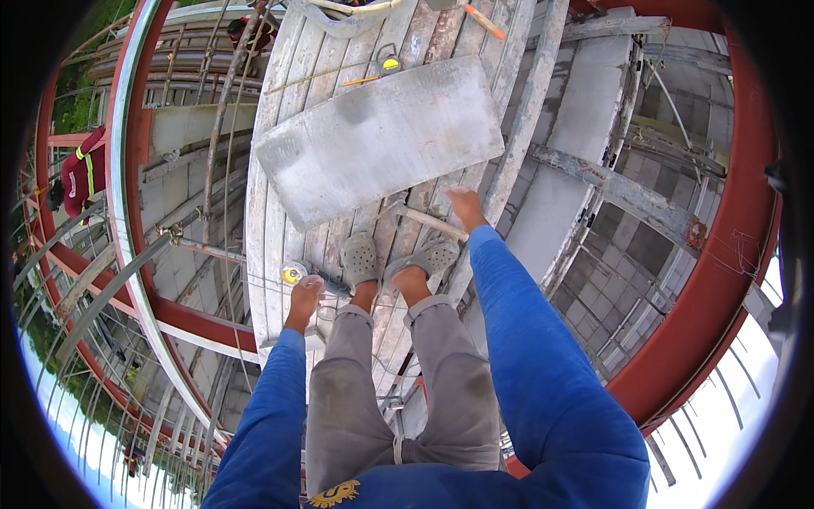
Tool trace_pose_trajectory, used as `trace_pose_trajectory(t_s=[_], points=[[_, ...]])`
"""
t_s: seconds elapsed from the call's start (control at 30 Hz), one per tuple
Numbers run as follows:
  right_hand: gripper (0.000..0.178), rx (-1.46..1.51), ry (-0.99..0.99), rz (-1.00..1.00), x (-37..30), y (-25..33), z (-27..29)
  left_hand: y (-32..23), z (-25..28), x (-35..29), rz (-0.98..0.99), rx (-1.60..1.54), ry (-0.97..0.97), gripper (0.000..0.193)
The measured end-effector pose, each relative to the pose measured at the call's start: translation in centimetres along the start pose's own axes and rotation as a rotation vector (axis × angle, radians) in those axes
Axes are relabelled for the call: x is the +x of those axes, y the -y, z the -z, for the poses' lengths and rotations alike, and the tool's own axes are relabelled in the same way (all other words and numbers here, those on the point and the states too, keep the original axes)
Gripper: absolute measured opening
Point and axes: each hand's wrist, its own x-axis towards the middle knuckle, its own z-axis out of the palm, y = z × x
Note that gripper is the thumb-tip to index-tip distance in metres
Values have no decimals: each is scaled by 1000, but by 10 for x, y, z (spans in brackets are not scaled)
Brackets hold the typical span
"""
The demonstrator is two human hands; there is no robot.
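Note:
A large pale grey rectangular panel [381, 140] lies at a slant on the scaffold planks in front of my feet. My right hand [465, 209] is just off its near right corner, fingers stretched forward and apparently holding nothing. Beside that hand a hammer [431, 221] with a wooden handle lies on the planks. My left hand [306, 294] is low on the left, right beside what looks like an angle grinder [293, 272] with a yellow-centred disc. Whether its fingers grip the tool cannot be made out. A tape measure [388, 64] and an orange pencil [361, 81] lie beyond the panel.
An orange-handled tool [484, 22] lies on the far planks [284, 93]. Red steel beams [708, 314] curve along both sides. Past the platform's right edge, slabs and framing [627, 204] show lower down. A person in dark red workwear [83, 174] is at the left.

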Motion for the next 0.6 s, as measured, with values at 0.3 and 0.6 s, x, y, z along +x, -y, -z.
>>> trace_pose_trajectory(t_s=[0.3, 0.6], points=[[57, -656, 216, 353, 75, -129, 0, -45, 50, 177, -10, 298, -250, 47], [44, -1197, -79, 470, 49, -152, -81, -65, -73, 132, -89, 266, -1, 39]])
